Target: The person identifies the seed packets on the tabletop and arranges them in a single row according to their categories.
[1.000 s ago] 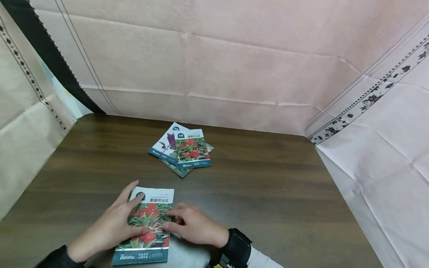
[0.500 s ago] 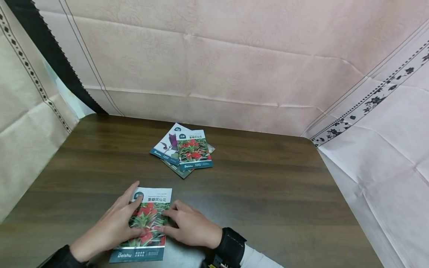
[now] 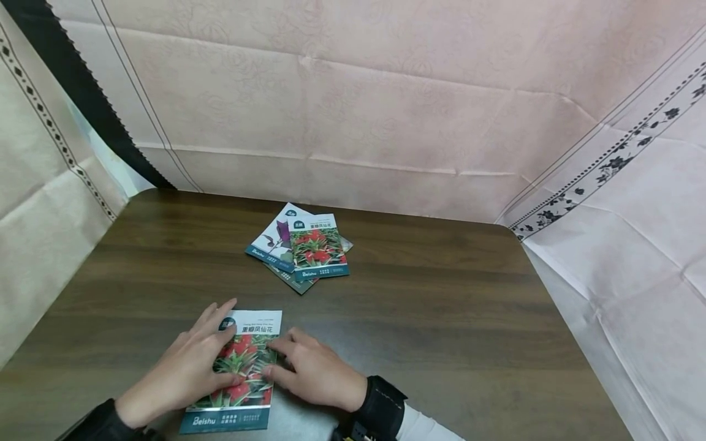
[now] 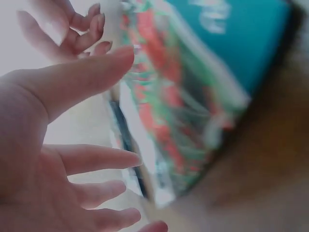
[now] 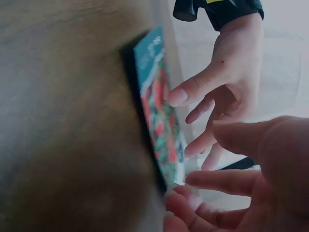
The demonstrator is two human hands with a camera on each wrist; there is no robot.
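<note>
In the head view a seed packet (image 3: 239,373) with red flowers and a teal bottom band lies near the front of the table. My left hand (image 3: 190,361) spreads over its left side, thumb on the printed face and fingers reaching along the upper left edge. At the opposite edge my right hand (image 3: 320,370) has thumb and index fingertips right at the packet, the other fingers loosely bent below. The left wrist view shows the left thumb (image 4: 91,75) overlapping the blurred packet (image 4: 164,96). Both hands appear around the packet (image 5: 161,116) in the right wrist view.
Farther back on the wooden table (image 3: 441,306) lies a fanned pile of several similar packets (image 3: 317,248), a red-flowered one on top. Pale patterned cloth (image 3: 331,110) hangs behind the table and at its sides. Dark straps (image 3: 380,401) circle the wrists.
The near packet has shifted slightly left, and my right hand has moved left with its edge. My left fingers have moved a little along the upper left edge. The far pile stays put.
</note>
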